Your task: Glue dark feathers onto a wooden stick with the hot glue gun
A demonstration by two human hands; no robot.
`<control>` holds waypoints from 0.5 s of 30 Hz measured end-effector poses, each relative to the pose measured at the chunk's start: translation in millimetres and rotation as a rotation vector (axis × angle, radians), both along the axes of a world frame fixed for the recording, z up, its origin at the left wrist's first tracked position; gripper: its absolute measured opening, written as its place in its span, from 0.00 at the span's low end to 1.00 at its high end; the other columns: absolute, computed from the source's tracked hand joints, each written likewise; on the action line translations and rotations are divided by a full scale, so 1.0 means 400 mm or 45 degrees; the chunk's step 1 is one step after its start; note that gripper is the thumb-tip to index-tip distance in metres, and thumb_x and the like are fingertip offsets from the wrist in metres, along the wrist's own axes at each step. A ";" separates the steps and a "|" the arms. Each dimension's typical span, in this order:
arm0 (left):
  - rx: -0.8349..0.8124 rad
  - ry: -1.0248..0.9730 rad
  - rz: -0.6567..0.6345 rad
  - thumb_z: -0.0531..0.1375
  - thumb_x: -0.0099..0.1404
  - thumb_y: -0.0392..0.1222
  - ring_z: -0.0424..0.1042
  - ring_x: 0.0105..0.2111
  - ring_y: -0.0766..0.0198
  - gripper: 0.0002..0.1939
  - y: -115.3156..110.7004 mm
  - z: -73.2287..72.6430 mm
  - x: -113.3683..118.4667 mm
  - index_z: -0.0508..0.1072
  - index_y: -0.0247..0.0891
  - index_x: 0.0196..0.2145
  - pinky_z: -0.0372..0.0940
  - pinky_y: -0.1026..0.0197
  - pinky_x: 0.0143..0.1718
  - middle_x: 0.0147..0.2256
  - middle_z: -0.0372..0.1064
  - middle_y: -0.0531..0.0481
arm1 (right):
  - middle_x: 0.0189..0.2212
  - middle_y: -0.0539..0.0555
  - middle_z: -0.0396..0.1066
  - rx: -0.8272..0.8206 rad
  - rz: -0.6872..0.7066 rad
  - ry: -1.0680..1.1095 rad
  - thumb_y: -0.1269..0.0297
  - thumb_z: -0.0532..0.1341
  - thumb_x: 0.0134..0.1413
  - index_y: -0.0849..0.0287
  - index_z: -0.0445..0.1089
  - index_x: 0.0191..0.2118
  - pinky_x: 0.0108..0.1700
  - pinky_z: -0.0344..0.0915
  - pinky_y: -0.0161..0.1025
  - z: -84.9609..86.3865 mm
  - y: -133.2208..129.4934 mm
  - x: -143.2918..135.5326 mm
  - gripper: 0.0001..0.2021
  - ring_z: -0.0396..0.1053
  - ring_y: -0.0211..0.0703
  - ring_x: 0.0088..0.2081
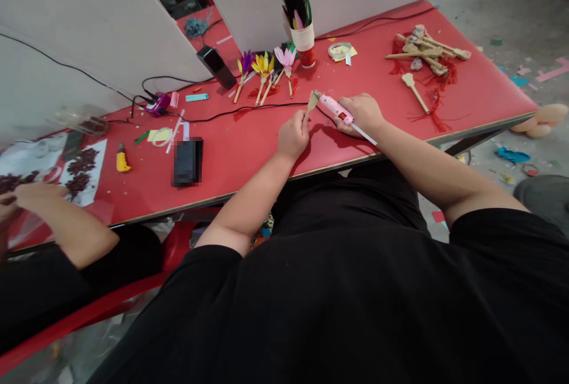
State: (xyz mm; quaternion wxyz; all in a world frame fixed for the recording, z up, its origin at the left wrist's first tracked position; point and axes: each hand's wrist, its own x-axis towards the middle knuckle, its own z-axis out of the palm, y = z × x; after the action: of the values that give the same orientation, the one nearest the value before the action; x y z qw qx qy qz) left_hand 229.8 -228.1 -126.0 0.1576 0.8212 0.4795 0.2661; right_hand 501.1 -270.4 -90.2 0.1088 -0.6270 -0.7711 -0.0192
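Observation:
My left hand (293, 135) is closed around the handle of a small flat-headed wooden stick (312, 103), whose pale head points up and away from me. In my right hand (363, 114) is a pink hot glue gun (334, 109), a white glue stick jutting from its back end. The gun's metal nozzle meets or nearly meets the stick's head; I cannot tell if they touch. Behind my hands lie several sticks with feather-like petals, among them a pink one (285, 59) and a yellow one (263, 66). Another wooden stick (415, 92) with red tassels rests to the right.
A pile of tasselled wooden sticks (427, 52) lies at the back right. Behind stands a red and white cup (304, 46). Leftward are a black box (187, 162), a yellow utility knife (122, 159) and a power strip (157, 104). A co-worker's arm (75, 218) reaches in at left.

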 end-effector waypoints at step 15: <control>0.028 -0.006 -0.007 0.49 0.94 0.57 0.88 0.52 0.42 0.23 0.002 -0.002 -0.002 0.81 0.44 0.56 0.77 0.47 0.56 0.51 0.88 0.35 | 0.46 0.67 0.88 0.099 -0.011 -0.020 0.41 0.62 0.70 0.56 0.81 0.55 0.54 0.68 0.55 -0.022 0.007 0.006 0.25 0.84 0.72 0.49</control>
State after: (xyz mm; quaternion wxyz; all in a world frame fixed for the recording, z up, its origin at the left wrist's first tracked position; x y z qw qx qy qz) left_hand 229.0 -227.3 -126.9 0.1503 0.8236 0.4740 0.2729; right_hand 503.3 -267.7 -99.0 0.1268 -0.6255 -0.7679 -0.0546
